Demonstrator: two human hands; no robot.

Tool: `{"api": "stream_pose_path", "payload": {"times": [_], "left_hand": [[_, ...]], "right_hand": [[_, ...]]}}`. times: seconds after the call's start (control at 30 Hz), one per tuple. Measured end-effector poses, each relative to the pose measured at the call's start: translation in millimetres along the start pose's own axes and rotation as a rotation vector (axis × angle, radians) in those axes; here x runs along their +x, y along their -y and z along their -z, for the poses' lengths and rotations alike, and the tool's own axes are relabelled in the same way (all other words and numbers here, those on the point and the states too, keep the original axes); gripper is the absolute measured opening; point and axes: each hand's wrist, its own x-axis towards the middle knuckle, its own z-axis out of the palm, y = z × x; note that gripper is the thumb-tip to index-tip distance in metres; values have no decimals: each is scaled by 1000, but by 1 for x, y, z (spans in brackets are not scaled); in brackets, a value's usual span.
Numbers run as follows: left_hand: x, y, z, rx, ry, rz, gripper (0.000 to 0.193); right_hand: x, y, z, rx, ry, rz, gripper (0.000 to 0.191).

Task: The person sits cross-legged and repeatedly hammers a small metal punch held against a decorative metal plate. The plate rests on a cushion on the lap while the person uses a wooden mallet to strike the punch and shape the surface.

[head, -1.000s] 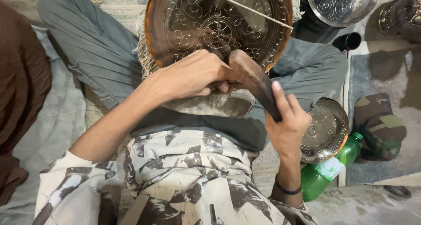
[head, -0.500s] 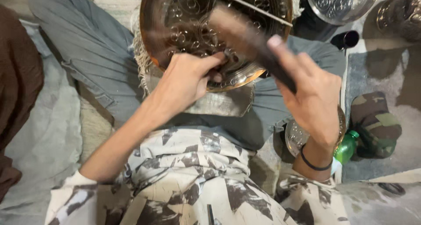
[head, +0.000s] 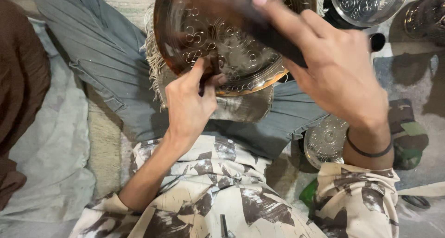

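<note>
L hand (head: pixel 190 109) still pinches a thin dark punch (head: pixel 207 75) onto the round embossed copper tray (head: pixel 218 48) on the lap, while R hand (head: pixel 333 66), clenched on a dark wooden mallet (head: pixel 273 36), has swung up above it since a sec ago, poised over the punch.

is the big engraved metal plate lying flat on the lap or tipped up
Tipped up. The engraved plate leans with its patterned face toward the camera, lower rim on the lap, left hand at that rim.

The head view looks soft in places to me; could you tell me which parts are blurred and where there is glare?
Head view: the right hand and the dark tool in its grip are motion-blurred; the left hand is sharper; the engraved metal plate shows warm glare along its lower rim; the floor at right lies in shadow.
</note>
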Motion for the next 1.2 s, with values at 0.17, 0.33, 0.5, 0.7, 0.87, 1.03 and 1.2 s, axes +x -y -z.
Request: {"api": "stream_pose_path", "payload": {"times": [0.17, 0.33, 0.5, 0.7, 0.87, 1.03, 1.2], "left_hand": [[14, 0, 7, -10, 92, -15, 23], [41, 1, 22, -290, 418, -171, 40], [76, -2, 9, -64, 862, -426, 54], [89, 0, 1, -88, 1009, -442, 63], [90, 1, -1, -71, 1032, -471, 60], [91, 4, -1, -79, 1037, -519, 61], [91, 8, -6, -79, 998, -559, 57]], "right_hand": [[-28, 1, -22, 124, 12, -64, 85], [-65, 28, -57, 675, -378, -502, 75], [-90, 67, -114, 1098, -668, -702, 72], [-104, 84, -139, 1208, -765, -843, 72], [-109, 71, -124, 521, -653, -643, 72], [-112, 80, -135, 944, -915, -845, 73], [-113, 93, -143, 1142, -943, -761, 71]]}}
